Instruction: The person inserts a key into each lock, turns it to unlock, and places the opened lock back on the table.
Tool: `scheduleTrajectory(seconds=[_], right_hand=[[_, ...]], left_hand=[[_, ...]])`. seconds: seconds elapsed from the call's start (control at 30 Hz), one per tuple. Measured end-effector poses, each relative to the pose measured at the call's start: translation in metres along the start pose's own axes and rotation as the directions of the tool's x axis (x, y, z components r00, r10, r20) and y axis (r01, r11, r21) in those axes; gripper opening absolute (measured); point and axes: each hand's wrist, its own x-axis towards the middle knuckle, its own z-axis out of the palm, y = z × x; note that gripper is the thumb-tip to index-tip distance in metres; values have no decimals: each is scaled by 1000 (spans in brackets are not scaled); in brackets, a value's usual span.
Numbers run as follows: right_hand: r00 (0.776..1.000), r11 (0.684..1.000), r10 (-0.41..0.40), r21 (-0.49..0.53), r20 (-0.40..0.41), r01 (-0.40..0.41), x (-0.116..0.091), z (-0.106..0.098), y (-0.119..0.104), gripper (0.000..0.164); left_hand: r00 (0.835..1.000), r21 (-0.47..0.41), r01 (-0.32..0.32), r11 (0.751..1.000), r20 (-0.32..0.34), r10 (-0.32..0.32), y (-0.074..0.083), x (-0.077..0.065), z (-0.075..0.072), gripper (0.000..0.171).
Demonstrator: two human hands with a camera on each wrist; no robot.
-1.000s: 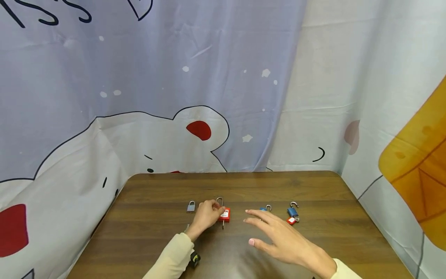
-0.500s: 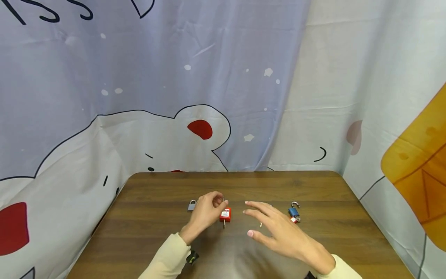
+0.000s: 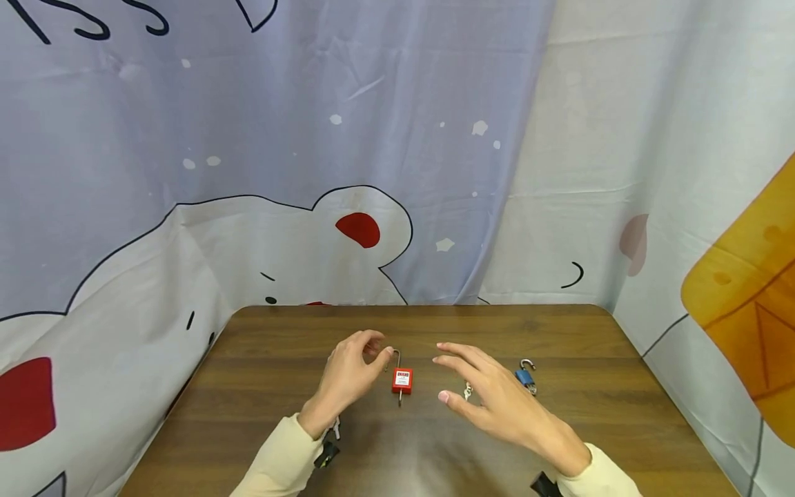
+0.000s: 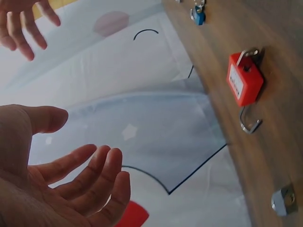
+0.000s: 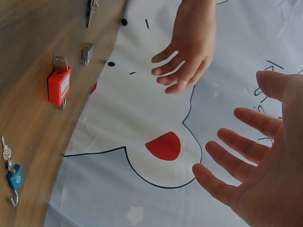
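Both hands are raised over the table with relaxed fingers, holding nothing. My left hand (image 3: pixel 349 367) is just left of the red padlock (image 3: pixel 402 381), apart from it. That padlock lies on the table with its shackle up and a key in its bottom. My right hand (image 3: pixel 499 400) hovers to the right, fingers spread. Beneath it lies a blue padlock (image 5: pixel 15 178) with keys (image 5: pixel 6 152), shackle swung out; the hand hides it in the head view except for its keys (image 3: pixel 468 391). The left hand hides a small grey padlock (image 4: pixel 284 201) from the head view.
Farther right on the table (image 3: pixel 435 331) lies another blue padlock (image 3: pixel 525 377), its shackle open. Near my left wrist lie more keys (image 3: pixel 337 429). A printed curtain (image 3: pixel 248 248) hangs right behind the table's far edge.
My left hand has drawn off the red padlock, moving left and up, and now covers the grey padlock in the head view. My right hand has barely shifted, slightly upward.
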Motion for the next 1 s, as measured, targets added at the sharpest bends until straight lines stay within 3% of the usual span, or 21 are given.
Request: scheduleTrajectory(seconds=[0.27,0.43,0.67,1.0], right_hand=[[1000,999,21,25,-22,-21,10,16,2,44],[998,997,46,54,33,-48,17,32,5,42],[994,998,14,63,108,-21,29,57,4,42],[963,999,-28,22,268,23,58,104,-8,45]], left_hand=[[1000,38,5,999,-10,-5,-4,-2,-20,30],[1000,50,28,998,-5,-28,-8,-3,-29,33],[999,53,32,998,9,-32,-14,-4,-37,42],[999,43,26,999,28,-27,-21,-4,-41,51]])
